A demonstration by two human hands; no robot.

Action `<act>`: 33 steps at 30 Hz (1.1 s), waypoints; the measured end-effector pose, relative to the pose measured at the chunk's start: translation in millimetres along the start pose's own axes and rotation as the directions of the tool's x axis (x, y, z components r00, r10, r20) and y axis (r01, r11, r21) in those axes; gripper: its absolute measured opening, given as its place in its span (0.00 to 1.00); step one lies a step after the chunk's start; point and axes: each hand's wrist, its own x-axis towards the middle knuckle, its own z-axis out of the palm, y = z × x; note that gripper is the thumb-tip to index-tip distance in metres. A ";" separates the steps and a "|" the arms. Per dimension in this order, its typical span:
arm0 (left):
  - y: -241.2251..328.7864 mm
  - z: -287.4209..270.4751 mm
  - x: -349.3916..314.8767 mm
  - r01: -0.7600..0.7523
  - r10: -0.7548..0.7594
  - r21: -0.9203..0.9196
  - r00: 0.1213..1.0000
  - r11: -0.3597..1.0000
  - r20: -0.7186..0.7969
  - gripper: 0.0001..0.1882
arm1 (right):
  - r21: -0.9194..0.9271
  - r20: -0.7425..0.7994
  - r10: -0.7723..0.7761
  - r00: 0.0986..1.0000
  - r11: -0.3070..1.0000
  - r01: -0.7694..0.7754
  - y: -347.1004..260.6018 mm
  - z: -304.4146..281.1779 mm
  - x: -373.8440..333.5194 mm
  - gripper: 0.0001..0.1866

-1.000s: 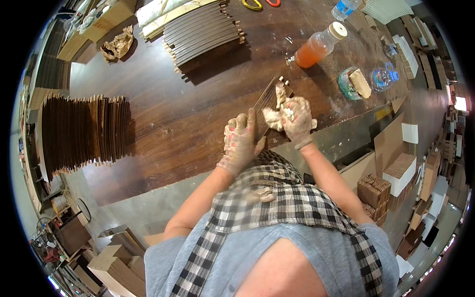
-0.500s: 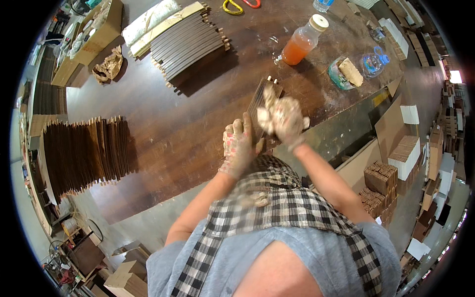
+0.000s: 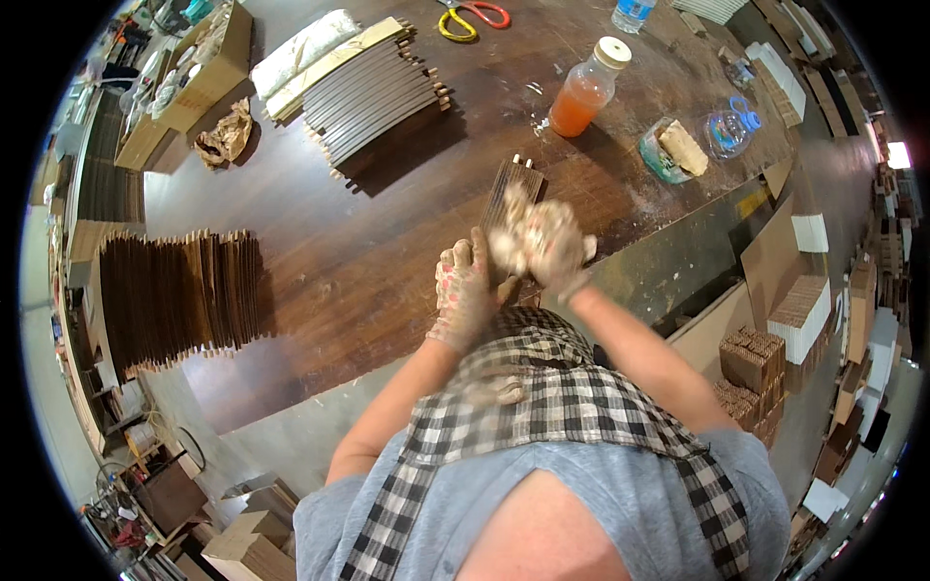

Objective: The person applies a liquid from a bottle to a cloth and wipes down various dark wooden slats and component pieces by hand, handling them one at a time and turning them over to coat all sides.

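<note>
On the table just in front of me lies a narrow dark-brown grooved wooden slat (image 3: 506,189) with two pale dowel pegs poking from its far end. My left hand (image 3: 461,295), in a stained pale glove, grips the near part of this slat, fingers along its left edge and thumb at the near end. My right hand (image 3: 562,259) is closed around a crumpled cream rag (image 3: 528,228) pressed on top of the slat. The rag and right hand are somewhat smeared by motion, and they cover the slat's middle.
A long row of similar dark slats (image 3: 184,300) stands at left; another stack (image 3: 373,97) lies at the back beside a white wrapped roll (image 3: 305,46). Further right are scissors (image 3: 463,21), an orange drink bottle (image 3: 584,92), a cut container (image 3: 668,155) and a clear jug (image 3: 728,131).
My right hand with the rag has moved slightly left and nearer along the slat. My left hand keeps its hold. The whole view has shifted a little.
</note>
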 end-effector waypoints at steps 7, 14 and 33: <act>-5.8 4.3 -2.0 -0.019 0.019 -0.027 1.000 0.999 -0.011 0.51 | 0.377 0.625 -0.178 0.760 0.921 -0.095 -11.4 -33.1 1.7 0.17; -3.7 6.5 -5.7 0.018 -0.022 -0.072 0.998 0.997 -0.066 0.54 | 0.672 0.543 0.467 0.698 0.256 -0.695 38.8 -73.1 41.0 0.07; 1.6 -22.6 12.4 0.185 -0.188 -0.034 0.978 0.982 -0.090 0.47 | 0.223 0.258 -0.122 0.958 0.973 0.064 51.4 -40.7 50.1 0.07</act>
